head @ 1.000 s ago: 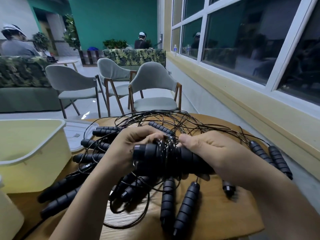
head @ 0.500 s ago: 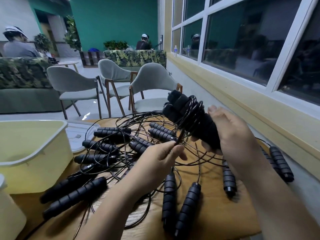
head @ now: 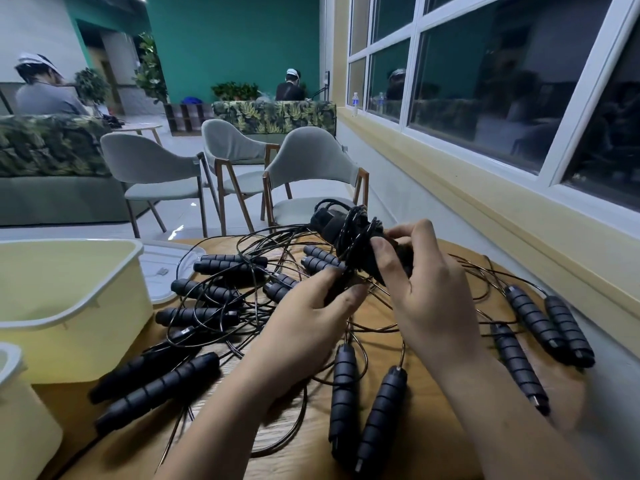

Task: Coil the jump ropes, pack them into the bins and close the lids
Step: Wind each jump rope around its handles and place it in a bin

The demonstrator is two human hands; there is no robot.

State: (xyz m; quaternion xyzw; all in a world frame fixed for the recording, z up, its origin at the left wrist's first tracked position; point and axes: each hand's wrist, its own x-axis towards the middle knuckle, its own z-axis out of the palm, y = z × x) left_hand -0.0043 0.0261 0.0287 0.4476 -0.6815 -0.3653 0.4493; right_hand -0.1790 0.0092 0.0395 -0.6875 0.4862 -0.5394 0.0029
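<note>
Black foam ribs on the handles give good friction, so the coiled rope (head: 346, 226) is best held there. My right grip (head: 429, 292) has fingers and thumb curled round its two handles, holding the bundle above the desk (head: 284, 445) towards 12 o'clock. My left grip (head: 311, 313) is closed in a pinch on thin cable just under the bundle, at about 7 o'clock from it.

I judge the handles stiff and fairly light, and the cable slick, wiry and springy. The wraps will likely spring loose unless a thumb traps them against the foam. The loose ropes (head: 346, 393) sprawl over the desk from 9 to 3 o'clock with their cables crossing. I would lift each by its handles, since tugging a cable would likely tighten the snarl.

The open yellow bin (head: 104, 296) stands at 9 o'clock, and its lid (head: 166, 268) lies flat just behind it at 10 o'clock.

My right palm hides the near ends of the bundle's handles. I cannot tell whether the cable's tail is tucked in, or exactly which strand my left fingers (head: 341, 299) hold. Which cable joins which handles in the heap is beyond tracing. The bin's floor is out of sight, and a second bin (head: 14, 355) at 8 o'clock is cut off by the frame edge
</note>
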